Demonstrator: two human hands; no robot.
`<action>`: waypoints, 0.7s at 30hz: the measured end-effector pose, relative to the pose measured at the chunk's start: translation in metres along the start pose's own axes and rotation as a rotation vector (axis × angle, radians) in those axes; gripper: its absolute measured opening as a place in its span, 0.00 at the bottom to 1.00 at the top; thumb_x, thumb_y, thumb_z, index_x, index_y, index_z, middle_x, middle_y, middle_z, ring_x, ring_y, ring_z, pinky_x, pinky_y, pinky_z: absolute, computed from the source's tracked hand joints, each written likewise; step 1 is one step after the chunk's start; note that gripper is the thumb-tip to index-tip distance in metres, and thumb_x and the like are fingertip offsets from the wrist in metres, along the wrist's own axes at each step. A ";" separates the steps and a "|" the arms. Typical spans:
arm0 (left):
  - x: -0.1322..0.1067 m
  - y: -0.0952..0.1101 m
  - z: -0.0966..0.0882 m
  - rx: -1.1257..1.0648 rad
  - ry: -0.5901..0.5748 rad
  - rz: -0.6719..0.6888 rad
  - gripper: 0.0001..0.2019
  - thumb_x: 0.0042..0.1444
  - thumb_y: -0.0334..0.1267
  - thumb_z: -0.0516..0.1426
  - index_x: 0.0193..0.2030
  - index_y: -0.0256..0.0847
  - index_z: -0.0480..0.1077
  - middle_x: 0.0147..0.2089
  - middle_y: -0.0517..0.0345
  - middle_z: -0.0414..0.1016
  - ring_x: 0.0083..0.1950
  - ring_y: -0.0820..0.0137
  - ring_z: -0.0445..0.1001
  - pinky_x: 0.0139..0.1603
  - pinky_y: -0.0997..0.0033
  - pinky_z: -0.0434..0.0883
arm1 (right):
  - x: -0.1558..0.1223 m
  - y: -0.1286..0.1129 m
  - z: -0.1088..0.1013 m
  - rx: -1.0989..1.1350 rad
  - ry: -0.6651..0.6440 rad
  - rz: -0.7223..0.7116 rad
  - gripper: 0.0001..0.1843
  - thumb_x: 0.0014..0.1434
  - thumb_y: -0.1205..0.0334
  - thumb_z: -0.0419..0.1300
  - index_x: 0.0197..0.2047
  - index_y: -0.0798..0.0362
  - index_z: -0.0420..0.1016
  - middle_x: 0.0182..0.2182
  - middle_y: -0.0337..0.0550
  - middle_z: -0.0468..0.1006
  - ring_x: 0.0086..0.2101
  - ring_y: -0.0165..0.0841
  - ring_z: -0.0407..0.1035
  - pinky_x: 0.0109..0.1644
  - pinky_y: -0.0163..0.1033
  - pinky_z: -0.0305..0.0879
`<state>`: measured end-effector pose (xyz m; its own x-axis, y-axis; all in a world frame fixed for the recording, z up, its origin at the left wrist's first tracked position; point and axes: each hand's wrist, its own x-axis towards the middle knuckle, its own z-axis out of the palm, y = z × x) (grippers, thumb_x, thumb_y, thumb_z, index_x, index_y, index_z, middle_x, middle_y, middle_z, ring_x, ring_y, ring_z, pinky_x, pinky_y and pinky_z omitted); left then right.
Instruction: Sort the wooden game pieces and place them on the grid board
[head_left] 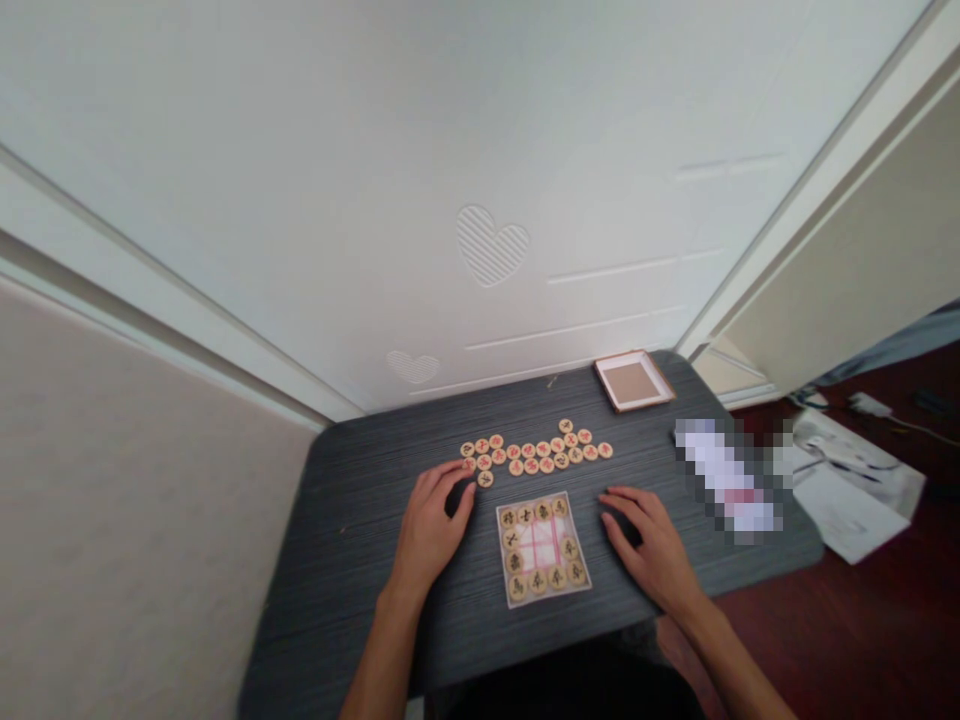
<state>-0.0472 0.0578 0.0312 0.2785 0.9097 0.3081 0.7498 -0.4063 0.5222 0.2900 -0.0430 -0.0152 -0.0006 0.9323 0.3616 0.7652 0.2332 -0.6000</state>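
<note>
My left hand rests on the dark table with thumb and fingers apart. Its fingertips reach the left end of a group of round xiangqi pieces, marked in red or black; I cannot tell whether they press on one. Near its thumb lies a black-marked piece. Between my hands is a square box, with black-marked pieces set along its inner edges and pink lines on its white bottom. To the right of this box my right hand lies on the table, fingers loosely spread, holding nothing.
A shallow box lid lies at the back right of the table. A blurred-out pale object is at the right edge. Behind stands a white panel with heart reliefs. Papers are beyond the table on the right.
</note>
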 end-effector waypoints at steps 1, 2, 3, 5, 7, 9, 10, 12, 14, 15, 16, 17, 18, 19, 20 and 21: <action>0.000 0.000 0.001 -0.006 0.001 0.004 0.11 0.65 0.38 0.57 0.53 0.48 0.73 0.57 0.53 0.75 0.60 0.58 0.72 0.63 0.50 0.70 | 0.000 0.000 0.000 -0.006 0.000 0.001 0.16 0.67 0.58 0.59 0.57 0.44 0.75 0.52 0.48 0.76 0.52 0.45 0.71 0.57 0.56 0.70; 0.000 0.001 0.003 -0.011 0.001 0.008 0.11 0.65 0.38 0.57 0.53 0.48 0.74 0.57 0.53 0.75 0.59 0.58 0.72 0.63 0.50 0.70 | 0.000 0.000 0.000 -0.013 -0.004 0.000 0.16 0.67 0.58 0.59 0.57 0.44 0.75 0.52 0.48 0.76 0.52 0.45 0.71 0.57 0.56 0.70; -0.001 0.001 0.004 -0.016 0.002 0.012 0.10 0.65 0.38 0.57 0.52 0.48 0.74 0.57 0.53 0.75 0.59 0.59 0.72 0.62 0.50 0.70 | 0.001 -0.001 0.000 -0.020 -0.008 -0.004 0.15 0.67 0.58 0.59 0.56 0.44 0.75 0.51 0.48 0.76 0.51 0.45 0.71 0.57 0.56 0.70; -0.003 0.003 0.007 -0.020 0.009 0.011 0.09 0.65 0.38 0.58 0.51 0.48 0.74 0.55 0.53 0.75 0.58 0.59 0.73 0.61 0.51 0.70 | 0.001 -0.001 0.000 -0.040 -0.023 -0.021 0.14 0.67 0.59 0.59 0.55 0.44 0.76 0.51 0.49 0.76 0.51 0.45 0.71 0.56 0.57 0.69; -0.006 0.003 0.009 -0.025 0.025 0.007 0.08 0.65 0.38 0.58 0.50 0.47 0.75 0.53 0.53 0.75 0.56 0.59 0.73 0.60 0.53 0.71 | 0.001 -0.002 0.001 -0.063 -0.041 -0.037 0.13 0.67 0.59 0.59 0.53 0.45 0.77 0.51 0.49 0.77 0.51 0.45 0.70 0.56 0.57 0.69; -0.009 0.002 0.010 -0.035 0.029 0.001 0.08 0.65 0.38 0.58 0.50 0.47 0.74 0.51 0.52 0.75 0.55 0.59 0.74 0.59 0.53 0.72 | 0.002 -0.002 0.001 -0.084 -0.052 -0.047 0.12 0.66 0.60 0.59 0.52 0.45 0.77 0.51 0.49 0.77 0.51 0.45 0.70 0.56 0.58 0.69; -0.011 0.001 0.011 -0.040 0.028 -0.005 0.08 0.65 0.38 0.57 0.50 0.47 0.74 0.51 0.52 0.75 0.54 0.60 0.74 0.58 0.54 0.72 | 0.002 -0.002 0.001 -0.090 -0.055 -0.048 0.12 0.66 0.61 0.59 0.52 0.45 0.77 0.51 0.49 0.77 0.51 0.45 0.70 0.56 0.58 0.68; -0.015 -0.002 0.013 -0.052 0.020 -0.019 0.08 0.66 0.38 0.57 0.50 0.46 0.74 0.50 0.52 0.75 0.52 0.61 0.75 0.56 0.56 0.73 | 0.002 -0.003 0.001 -0.099 -0.059 -0.049 0.12 0.66 0.61 0.59 0.52 0.46 0.77 0.51 0.49 0.77 0.51 0.45 0.70 0.56 0.58 0.68; -0.019 -0.005 0.015 -0.066 0.020 -0.026 0.08 0.66 0.38 0.57 0.49 0.46 0.74 0.49 0.53 0.76 0.51 0.62 0.76 0.54 0.57 0.74 | 0.003 -0.003 0.001 -0.102 -0.071 -0.049 0.12 0.66 0.61 0.59 0.52 0.45 0.77 0.51 0.48 0.77 0.51 0.45 0.70 0.57 0.58 0.68; -0.020 -0.006 0.016 -0.070 0.021 -0.025 0.08 0.66 0.38 0.56 0.49 0.46 0.74 0.48 0.53 0.76 0.50 0.62 0.76 0.54 0.58 0.74 | 0.005 -0.004 0.001 -0.103 -0.079 -0.051 0.12 0.66 0.61 0.59 0.52 0.45 0.77 0.51 0.48 0.77 0.52 0.45 0.70 0.57 0.58 0.68; -0.022 -0.007 0.018 -0.071 0.025 -0.022 0.07 0.66 0.38 0.57 0.48 0.46 0.75 0.47 0.53 0.77 0.50 0.62 0.76 0.53 0.58 0.74 | 0.007 -0.004 0.001 -0.100 -0.087 -0.053 0.12 0.66 0.61 0.59 0.52 0.45 0.77 0.52 0.48 0.76 0.52 0.45 0.70 0.57 0.58 0.68; -0.022 -0.008 0.019 -0.069 0.033 -0.018 0.07 0.66 0.37 0.57 0.47 0.46 0.75 0.46 0.54 0.77 0.49 0.62 0.76 0.53 0.57 0.74 | 0.010 -0.005 0.001 -0.093 -0.097 -0.057 0.12 0.66 0.61 0.59 0.52 0.45 0.77 0.53 0.47 0.76 0.53 0.45 0.70 0.58 0.58 0.68; -0.023 -0.009 0.020 -0.065 0.041 -0.016 0.06 0.66 0.37 0.57 0.46 0.46 0.75 0.45 0.54 0.78 0.48 0.62 0.76 0.53 0.57 0.74 | 0.014 -0.006 0.001 -0.083 -0.107 -0.062 0.12 0.67 0.61 0.58 0.53 0.45 0.76 0.54 0.47 0.76 0.53 0.45 0.69 0.58 0.58 0.68; -0.023 -0.009 0.021 -0.062 0.048 -0.015 0.06 0.66 0.37 0.57 0.46 0.45 0.75 0.45 0.54 0.78 0.48 0.62 0.76 0.52 0.57 0.74 | 0.018 -0.007 0.002 -0.072 -0.115 -0.070 0.13 0.67 0.62 0.58 0.53 0.45 0.76 0.55 0.47 0.75 0.54 0.45 0.69 0.59 0.57 0.68; -0.023 -0.010 0.022 -0.062 0.053 -0.014 0.06 0.65 0.37 0.57 0.46 0.45 0.75 0.45 0.54 0.78 0.47 0.62 0.76 0.51 0.58 0.74 | 0.022 -0.007 0.004 -0.058 -0.122 -0.080 0.13 0.67 0.62 0.58 0.53 0.45 0.76 0.56 0.47 0.75 0.54 0.44 0.69 0.59 0.57 0.67; -0.023 -0.009 0.022 -0.063 0.055 -0.011 0.06 0.65 0.37 0.57 0.46 0.45 0.75 0.45 0.54 0.78 0.47 0.62 0.76 0.51 0.58 0.74 | 0.027 -0.008 0.006 -0.045 -0.126 -0.089 0.13 0.67 0.62 0.57 0.54 0.46 0.75 0.56 0.47 0.74 0.55 0.44 0.69 0.60 0.57 0.67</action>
<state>-0.0475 0.0423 0.0017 0.2358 0.9090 0.3438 0.7133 -0.4022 0.5741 0.2805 -0.0181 -0.0048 -0.1483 0.9365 0.3176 0.7867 0.3063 -0.5360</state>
